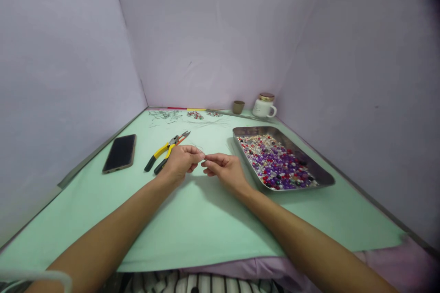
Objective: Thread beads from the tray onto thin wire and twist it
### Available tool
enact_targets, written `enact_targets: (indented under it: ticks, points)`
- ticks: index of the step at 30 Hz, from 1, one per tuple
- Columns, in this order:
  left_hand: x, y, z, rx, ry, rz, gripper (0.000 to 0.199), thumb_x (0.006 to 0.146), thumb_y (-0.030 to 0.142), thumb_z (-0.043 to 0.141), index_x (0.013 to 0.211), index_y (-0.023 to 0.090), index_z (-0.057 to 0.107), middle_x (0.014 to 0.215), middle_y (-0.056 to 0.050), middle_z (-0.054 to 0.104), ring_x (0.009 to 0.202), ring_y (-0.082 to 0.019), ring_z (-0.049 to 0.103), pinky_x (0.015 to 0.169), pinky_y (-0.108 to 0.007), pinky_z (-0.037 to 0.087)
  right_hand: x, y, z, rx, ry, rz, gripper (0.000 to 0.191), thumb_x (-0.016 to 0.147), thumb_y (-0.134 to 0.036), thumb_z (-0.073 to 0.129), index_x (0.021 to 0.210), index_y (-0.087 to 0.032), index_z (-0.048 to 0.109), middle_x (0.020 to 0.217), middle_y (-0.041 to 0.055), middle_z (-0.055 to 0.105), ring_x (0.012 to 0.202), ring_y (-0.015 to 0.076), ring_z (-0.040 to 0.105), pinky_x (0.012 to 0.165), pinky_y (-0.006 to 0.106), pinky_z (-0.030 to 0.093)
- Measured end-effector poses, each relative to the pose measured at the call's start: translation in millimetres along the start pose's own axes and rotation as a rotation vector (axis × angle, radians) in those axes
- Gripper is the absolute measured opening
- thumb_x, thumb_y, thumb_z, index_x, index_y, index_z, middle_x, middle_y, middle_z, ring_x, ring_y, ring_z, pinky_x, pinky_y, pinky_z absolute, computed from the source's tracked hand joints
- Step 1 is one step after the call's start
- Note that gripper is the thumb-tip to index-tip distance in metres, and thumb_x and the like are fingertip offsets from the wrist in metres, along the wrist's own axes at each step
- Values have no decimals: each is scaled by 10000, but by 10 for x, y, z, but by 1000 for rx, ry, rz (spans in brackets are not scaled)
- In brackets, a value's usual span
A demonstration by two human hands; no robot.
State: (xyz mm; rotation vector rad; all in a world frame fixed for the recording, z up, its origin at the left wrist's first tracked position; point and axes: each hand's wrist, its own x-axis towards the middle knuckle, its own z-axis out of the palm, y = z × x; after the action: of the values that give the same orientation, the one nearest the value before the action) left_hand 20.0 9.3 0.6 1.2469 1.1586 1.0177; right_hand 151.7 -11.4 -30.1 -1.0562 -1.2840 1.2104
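Note:
Over the middle of the green table, my left hand (184, 161) and my right hand (225, 170) meet at the fingertips. Both are closed in a pinch; what lies between the fingers is too small to make out. Thin wire-like strands show just above the left fingertips. Yellow-and-black pliers (161, 150) lie beside my left hand, partly behind it, with an orange-handled cutting tool (184, 137) against them. To the right of my right hand sits a metal tray (318, 175) holding purple, red, white and dark beads (280, 165).
A phone (120, 153) lies at the left. Along the back are wire pieces (165, 115), small beaded clusters (195, 115), a small brown cup (238, 107) and a white lidded mug (264, 106). Pale walls (213, 32) enclose the green table (206, 242) on three sides.

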Motion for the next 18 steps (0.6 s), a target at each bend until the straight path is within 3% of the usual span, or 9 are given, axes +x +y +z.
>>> enact_targets:
  ticks: [9, 14, 18]
  points:
    - [8, -23, -23, 23, -41, 49, 150, 577, 206, 587, 496, 137, 481, 374, 50, 398, 369, -42, 325, 384, -192, 217, 12, 38, 13, -6, -44, 18, 215, 630, -311, 623, 769, -149, 597, 661, 31, 644, 546, 116, 601, 544, 250, 490]
    - [-16, -1, 9, 47, -49, 56, 154, 559, 210, 595, 491, 136, 478, 376, 48, 400, 371, -45, 326, 388, -194, 211, -5, 18, 4, -25, -58, 18, 304, 657, -331, 601, 903, -154, 581, 643, 27, 639, 519, 108, 586, 519, 241, 484]
    - [-29, 18, 34, 88, -20, 82, 143, 559, 212, 588, 494, 134, 487, 370, 50, 403, 361, -45, 317, 387, -197, 219, -20, -2, 7, -68, -24, -18, 207, 668, -334, 583, 752, -150, 628, 631, 23, 629, 516, 102, 578, 514, 230, 482]
